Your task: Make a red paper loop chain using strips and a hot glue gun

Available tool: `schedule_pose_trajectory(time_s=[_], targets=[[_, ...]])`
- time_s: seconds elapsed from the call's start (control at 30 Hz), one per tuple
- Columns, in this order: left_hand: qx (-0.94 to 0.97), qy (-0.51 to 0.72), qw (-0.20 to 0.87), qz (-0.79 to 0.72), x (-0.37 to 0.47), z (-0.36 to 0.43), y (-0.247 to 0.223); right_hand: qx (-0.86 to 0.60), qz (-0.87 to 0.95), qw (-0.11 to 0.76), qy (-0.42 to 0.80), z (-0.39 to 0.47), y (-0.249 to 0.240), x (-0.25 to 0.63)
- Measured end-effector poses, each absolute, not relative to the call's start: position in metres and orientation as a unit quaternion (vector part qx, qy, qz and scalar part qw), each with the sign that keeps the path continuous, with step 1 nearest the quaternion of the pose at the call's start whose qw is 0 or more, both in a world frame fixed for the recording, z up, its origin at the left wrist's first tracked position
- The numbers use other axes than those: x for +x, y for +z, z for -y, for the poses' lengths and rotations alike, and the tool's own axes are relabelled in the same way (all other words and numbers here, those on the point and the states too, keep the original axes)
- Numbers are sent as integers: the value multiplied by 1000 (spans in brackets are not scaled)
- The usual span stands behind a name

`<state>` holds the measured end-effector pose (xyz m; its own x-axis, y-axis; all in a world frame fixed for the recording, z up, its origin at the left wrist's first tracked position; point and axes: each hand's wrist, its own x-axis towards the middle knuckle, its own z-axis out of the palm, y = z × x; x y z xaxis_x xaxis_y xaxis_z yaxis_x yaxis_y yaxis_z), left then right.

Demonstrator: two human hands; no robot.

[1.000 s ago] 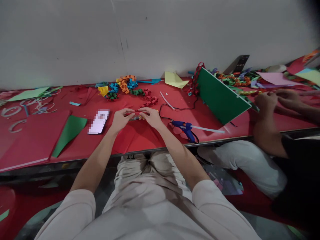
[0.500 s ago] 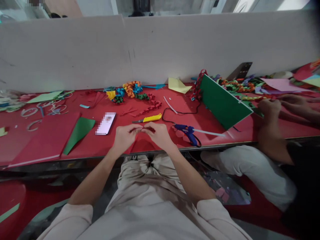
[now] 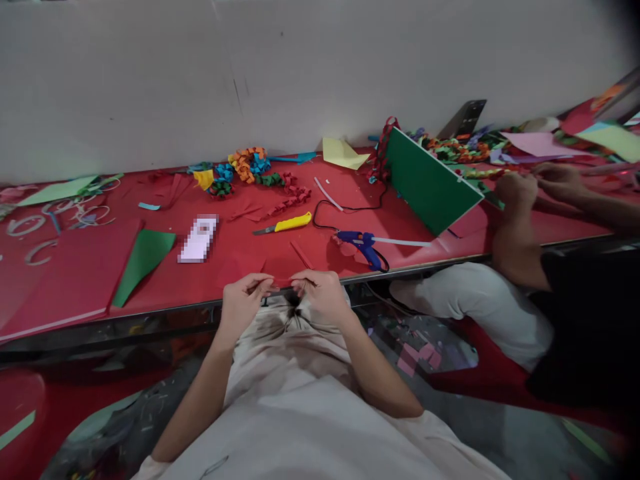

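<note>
My left hand and my right hand are at the front edge of the red table, a short gap apart. Both have their fingertips pinched on a thin red paper strip that spans between them. Beyond my hands lies a yellow cutter with its blade out to the left. A narrow red strip rests on the table above my right hand. To the right lies a blue glue gun with a white glue stick in its back.
A phone, a curled green sheet and red sheets lie left. Paper chains lie behind. A green board leans at right, beside another person's hands.
My hands have moved down to the table edge and farther apart, with the red strip now showing between them. The view has tilted down and shifted right.
</note>
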<state>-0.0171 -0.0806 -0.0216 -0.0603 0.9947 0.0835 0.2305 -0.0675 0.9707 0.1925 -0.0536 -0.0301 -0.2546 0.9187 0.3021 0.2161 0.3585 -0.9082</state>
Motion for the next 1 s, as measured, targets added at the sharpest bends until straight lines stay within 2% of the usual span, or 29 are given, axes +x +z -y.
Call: schedule_pose_trajectory(time_s=[0.23,0.43,0.53,0.63,0.7,1.0], targets=[[566,448,442,-532,-11,70,-20,-374,780,433,251,50,-33,199],[669,424,289,-538,-9,63,-16,-409,804,395,177,45,-29,206],[617,491,228,-571,-15,59,-15,-466,790,383,114,37,-26,208],[515,587,151,-606,-26,57,-16,-543,775,321,49,27,-29,207],[491,609,118,-611,-34,58,-17,-562,772,293,40,21,-33,205],[488,603,126,-618,-48,68,-35,-566,772,290,0,10,-29,201]])
